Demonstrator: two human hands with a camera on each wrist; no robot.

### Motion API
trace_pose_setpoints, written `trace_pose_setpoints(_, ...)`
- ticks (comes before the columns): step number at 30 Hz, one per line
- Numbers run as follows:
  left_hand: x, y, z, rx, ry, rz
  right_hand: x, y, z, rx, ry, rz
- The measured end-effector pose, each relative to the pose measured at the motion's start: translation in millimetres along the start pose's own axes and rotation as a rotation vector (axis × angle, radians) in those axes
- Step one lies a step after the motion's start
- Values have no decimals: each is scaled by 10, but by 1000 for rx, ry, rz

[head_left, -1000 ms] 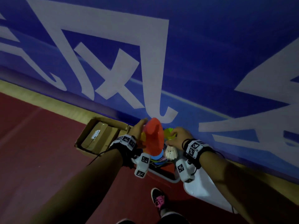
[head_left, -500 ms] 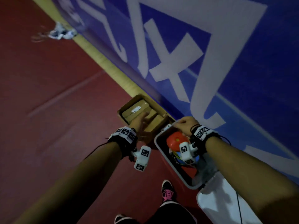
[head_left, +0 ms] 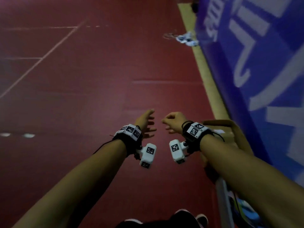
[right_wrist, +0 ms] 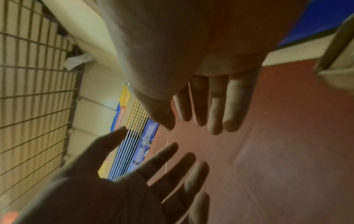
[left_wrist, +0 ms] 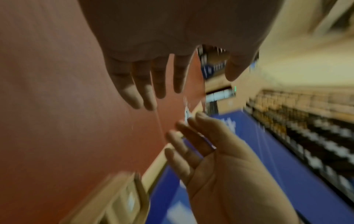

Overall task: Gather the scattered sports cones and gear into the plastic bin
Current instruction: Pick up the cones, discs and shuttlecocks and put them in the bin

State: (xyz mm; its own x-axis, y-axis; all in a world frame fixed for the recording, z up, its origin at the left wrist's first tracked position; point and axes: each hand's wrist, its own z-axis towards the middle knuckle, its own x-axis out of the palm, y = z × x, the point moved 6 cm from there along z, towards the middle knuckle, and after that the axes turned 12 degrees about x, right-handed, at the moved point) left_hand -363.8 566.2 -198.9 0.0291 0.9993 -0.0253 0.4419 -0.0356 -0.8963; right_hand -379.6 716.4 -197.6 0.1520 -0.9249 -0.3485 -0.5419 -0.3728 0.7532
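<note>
Now both hands are empty: the left hand (head_left: 146, 123) has its fingers spread, the right hand (head_left: 174, 121) hangs loosely curled, the two close together above the red floor (head_left: 82, 104). To do this step well, scan for leftover gear and walk to it. The bin (head_left: 224, 201) lies near right, under the right forearm, beside a cardboard box (head_left: 236, 130); a pale bundle (head_left: 185, 39) lies far off by the blue wall (head_left: 256, 66).

Dim light all round; my forearms look dark over the red floor (head_left: 82, 79). Motion blur smears the blue banner (head_left: 263, 63), and both wrist views are soft, stretched at their edges.
</note>
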Motion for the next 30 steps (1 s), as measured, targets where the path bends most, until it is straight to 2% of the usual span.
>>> trace_pose_setpoints(2,-975,-9,-148,33,-129,-55,869,549,-80,-92,53,-29)
trace_pose_setpoints(5,-2152,-17,-435,52,-281,-98,1925,1207,-252,-176,150,-16)
trace_pose_setpoints(10,-3988,23,-1067,147,-600,-193,3847,2001,-691,-263,429,-140)
trace_pose_setpoints(14,-5148,490,-1578,111,-825,-294,5219,2232,-1107,-317,607,-294)
trace_pose_setpoints(21,-6745,1331,-2300,3,-1145,-460,7360,2385,-1556,-385,849,-539)
trace_pose_setpoints(26,-8100,1427,-2765,12,-1375,-483,8968,2862,-1999,-478,1047,-648)
trace_pose_setpoints(30,-9112,1396,-3255,10,-1566,-531,10152,3321,-2463,-484,1199,-720)
